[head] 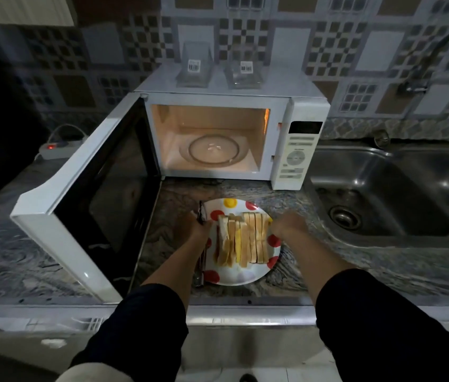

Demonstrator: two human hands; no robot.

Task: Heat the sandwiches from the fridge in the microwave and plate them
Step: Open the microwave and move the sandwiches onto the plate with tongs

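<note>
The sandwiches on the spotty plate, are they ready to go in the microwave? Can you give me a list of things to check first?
1. Microwave door open wide: ok.
2. Glass turntable inside bare, cavity lit: ok.
3. Sandwiches all on the polka-dot plate, none hanging off: ok.
4. Left hand and right hand at opposite sides of the plate: ok; firmness of grip: cannot tell.
5. Metal tongs lying at the plate's left edge, beside the left hand, must stay out: not ok until clear.
6. Sandwiches already heated: cannot tell.
</note>
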